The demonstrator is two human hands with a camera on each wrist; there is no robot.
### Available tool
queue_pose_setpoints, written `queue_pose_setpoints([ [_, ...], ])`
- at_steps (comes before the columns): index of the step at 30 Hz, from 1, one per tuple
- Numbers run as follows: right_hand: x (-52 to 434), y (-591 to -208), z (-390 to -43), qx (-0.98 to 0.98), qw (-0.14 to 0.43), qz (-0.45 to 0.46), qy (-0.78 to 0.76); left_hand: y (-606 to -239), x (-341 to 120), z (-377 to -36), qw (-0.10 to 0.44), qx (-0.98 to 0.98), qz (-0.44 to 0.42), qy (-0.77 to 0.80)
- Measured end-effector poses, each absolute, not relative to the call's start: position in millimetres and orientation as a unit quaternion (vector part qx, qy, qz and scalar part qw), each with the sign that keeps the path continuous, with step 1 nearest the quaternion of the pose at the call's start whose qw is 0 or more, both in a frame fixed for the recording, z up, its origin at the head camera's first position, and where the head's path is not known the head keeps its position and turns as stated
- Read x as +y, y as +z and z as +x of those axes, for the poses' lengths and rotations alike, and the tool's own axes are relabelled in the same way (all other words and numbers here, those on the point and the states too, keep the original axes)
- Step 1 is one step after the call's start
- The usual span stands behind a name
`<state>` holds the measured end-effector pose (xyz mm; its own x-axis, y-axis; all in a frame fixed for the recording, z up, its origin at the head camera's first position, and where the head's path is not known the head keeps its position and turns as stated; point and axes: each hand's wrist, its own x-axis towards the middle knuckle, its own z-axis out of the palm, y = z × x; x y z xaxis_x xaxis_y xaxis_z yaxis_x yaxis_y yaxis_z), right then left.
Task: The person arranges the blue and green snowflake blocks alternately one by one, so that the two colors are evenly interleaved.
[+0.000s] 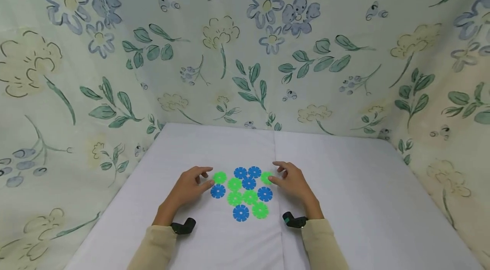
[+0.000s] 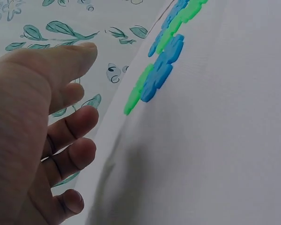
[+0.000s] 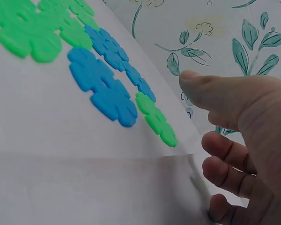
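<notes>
Several flat flower-shaped discs, blue and green, lie in a tight cluster (image 1: 245, 193) on the white table (image 1: 363, 202). My left hand (image 1: 208, 176) rests at the cluster's left edge, fingers loosely curled and holding nothing, its thumb beside a green disc (image 1: 220, 177) and a blue disc (image 1: 217, 191). My right hand (image 1: 274, 172) rests at the right edge in the same loose pose, thumb next to a green disc (image 1: 266, 177). In the left wrist view the left hand (image 2: 84, 84) is empty and the discs (image 2: 159, 75) lie beyond it. The right wrist view shows the right hand (image 3: 201, 112) empty beside blue and green discs (image 3: 103, 89).
A floral cloth (image 1: 245, 49) walls in the table at the back and on both sides. A seam (image 1: 274, 151) runs down the middle of the white cover. Small black cameras (image 1: 183, 226) (image 1: 294, 220) sit at both wrists.
</notes>
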<state>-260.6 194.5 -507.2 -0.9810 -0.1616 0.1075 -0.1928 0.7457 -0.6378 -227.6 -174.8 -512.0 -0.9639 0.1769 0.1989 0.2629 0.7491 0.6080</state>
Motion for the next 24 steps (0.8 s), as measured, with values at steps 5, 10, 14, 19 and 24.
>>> queue_pose_setpoints([
  [5,187.9,-512.5,-259.7,-0.93,0.009,0.098,0.353,-520.1,-175.3,-226.0,0.046,-0.928,-0.134,-0.343],
  [10,188.1,-513.5,-258.5,-0.936,0.012,0.094,0.339,-523.5,-172.5,-225.7,0.037,-0.929,-0.123,-0.348],
  [14,190.4,-513.2,-258.6,-0.938,0.013,0.093,0.332,-524.8,-168.7,-226.9,0.033,-0.931,-0.123,-0.342],
  [19,190.9,-515.4,-259.5,-0.935,0.013,0.096,0.342,-525.0,-170.3,-226.7,0.033,-0.932,-0.13,-0.336],
  [24,188.2,-520.5,-260.1,-0.933,0.003,0.089,0.348,-529.0,-173.5,-222.2,0.027,-0.94,-0.123,-0.316],
])
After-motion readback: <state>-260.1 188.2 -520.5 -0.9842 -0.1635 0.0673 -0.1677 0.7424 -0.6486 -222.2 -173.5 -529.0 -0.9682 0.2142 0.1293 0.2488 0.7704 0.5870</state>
